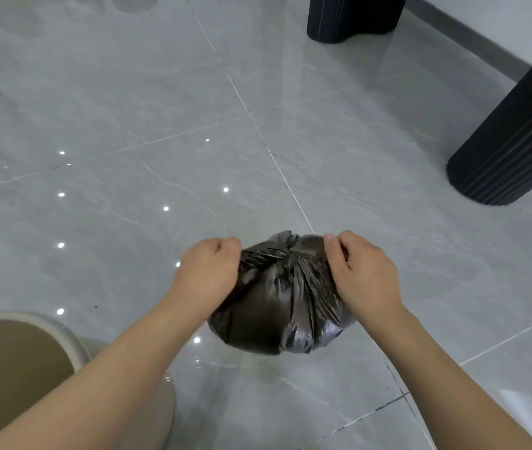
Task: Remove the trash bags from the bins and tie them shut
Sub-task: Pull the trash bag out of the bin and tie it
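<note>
Fingers: on both hands they are curled inward and clamped on black plastic; the fingertips themselves are hidden behind the knuckles and the film.

Left hand point(208, 267): closed as a fist on a gathered strip at the upper left of the trash bag point(277, 297); only the back of the hand is seen.

Right hand point(360, 271): a strip at the upper right is pinched between thumb and curled fingers; the thumbnail is visible, the rest of the grip is concealed.

Trash bag: black, glossy, rounded and full, held between the two hands above the floor point(128, 108). A bunched twist is seen at its top centre; whether a knot is finished cannot be told. Contents are not visible.

Bin point(63, 329): beige, at lower left, cut off by the frame edge and partly covered by the left forearm; the interior is shown without a liner.

Dark ribbed pedestals: one point(352, 17) at top centre, one point(518, 144) at right, both cropped; what they support is out of frame.

Floor: grey polished tile, with reflected light spots.
</note>
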Action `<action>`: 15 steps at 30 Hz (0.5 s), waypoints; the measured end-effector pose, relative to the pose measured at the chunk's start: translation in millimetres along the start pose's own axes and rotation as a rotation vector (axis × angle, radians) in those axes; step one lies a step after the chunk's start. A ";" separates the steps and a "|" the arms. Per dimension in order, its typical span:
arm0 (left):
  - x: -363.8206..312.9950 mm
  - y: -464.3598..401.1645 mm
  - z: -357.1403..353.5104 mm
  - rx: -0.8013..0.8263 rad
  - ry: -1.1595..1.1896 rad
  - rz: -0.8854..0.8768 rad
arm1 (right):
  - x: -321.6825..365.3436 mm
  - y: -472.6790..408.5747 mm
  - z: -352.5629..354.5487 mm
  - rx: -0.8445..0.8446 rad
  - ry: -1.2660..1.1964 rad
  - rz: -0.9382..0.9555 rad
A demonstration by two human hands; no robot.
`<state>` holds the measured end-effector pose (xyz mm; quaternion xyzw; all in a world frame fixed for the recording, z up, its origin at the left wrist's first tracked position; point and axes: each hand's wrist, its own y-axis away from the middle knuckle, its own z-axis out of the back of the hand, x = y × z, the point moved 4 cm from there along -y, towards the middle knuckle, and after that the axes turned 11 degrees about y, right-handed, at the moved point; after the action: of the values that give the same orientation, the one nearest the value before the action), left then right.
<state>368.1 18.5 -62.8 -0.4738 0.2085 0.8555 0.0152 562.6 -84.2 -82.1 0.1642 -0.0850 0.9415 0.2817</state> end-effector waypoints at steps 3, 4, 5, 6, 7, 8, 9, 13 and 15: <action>10.6 -11.1 7.2 -0.051 0.328 0.273 | -9.9 0.1 -3.4 -0.006 0.118 -0.005; 13.8 -13.2 9.4 -0.069 0.418 0.345 | -12.9 1.0 -5.1 -0.002 0.120 -0.006; 16.7 -14.8 10.5 -0.086 0.500 0.397 | -15.7 1.9 -7.2 0.001 0.132 -0.003; 19.2 -16.1 10.5 -0.103 0.580 0.440 | -18.4 2.5 -9.8 0.006 0.156 0.005; 22.2 -17.5 9.7 -0.121 0.654 0.479 | -20.9 2.9 -12.4 0.012 0.188 0.012; 23.7 -17.4 8.7 -0.138 0.716 0.513 | -24.1 3.6 -15.1 0.024 0.222 0.017; 26.1 -17.9 7.6 -0.154 0.770 0.542 | -27.3 4.4 -17.7 0.037 0.253 0.021; 30.8 -21.1 3.8 -0.193 0.975 0.610 | -37.7 9.8 -26.3 0.073 0.319 0.065; 30.2 -24.0 1.3 -0.170 0.948 0.593 | -41.8 11.3 -26.9 0.102 0.331 0.077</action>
<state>355.8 35.7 -95.1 -0.7269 0.2471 0.5307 -0.3591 582.1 -107.8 -122.9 0.0174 0.0040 0.9689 0.2470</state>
